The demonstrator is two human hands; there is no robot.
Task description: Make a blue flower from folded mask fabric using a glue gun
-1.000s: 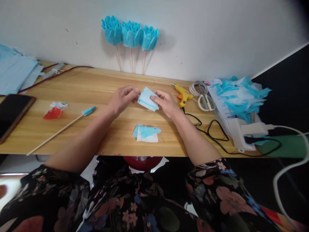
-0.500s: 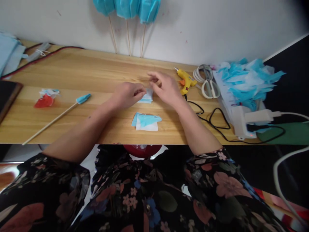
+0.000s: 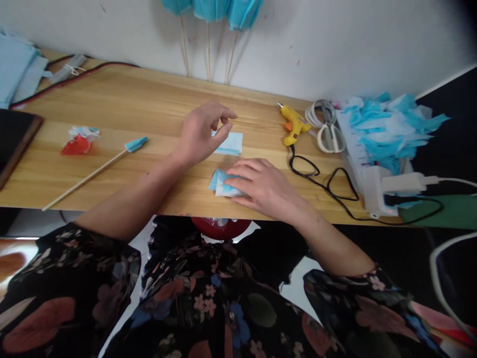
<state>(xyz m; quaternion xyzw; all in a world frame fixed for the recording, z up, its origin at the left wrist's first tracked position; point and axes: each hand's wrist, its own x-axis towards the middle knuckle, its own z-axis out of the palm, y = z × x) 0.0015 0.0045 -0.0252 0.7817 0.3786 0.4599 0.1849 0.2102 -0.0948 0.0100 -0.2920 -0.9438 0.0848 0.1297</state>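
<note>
My left hand (image 3: 205, 130) hovers with bent fingers, its thumb apart and no object visible in it. Beside its thumb lies a small light-blue fabric rectangle (image 3: 233, 144), partly hidden by the hand. Nearer the table's front edge, my right hand (image 3: 263, 188) lies with its fingers stretched over some blue and white fabric pieces (image 3: 222, 184), covering their right side. Off to the left rests a wooden stick (image 3: 87, 179) with a rolled blue tip (image 3: 136, 144).
A yellow glue gun (image 3: 294, 124), its black cord and white-handled scissors (image 3: 331, 138) lie at the right. Beyond is a heap of blue and white strips (image 3: 391, 127) by a power adapter (image 3: 378, 191). Blue-topped sticks (image 3: 208, 49) stand against the wall. Folded blue sheets (image 3: 18, 69) lie far left.
My right hand has come down and nearer to me, onto the blue and white pieces. My left hand has lifted slightly, and its fingers have parted. The view has shifted a little.
</note>
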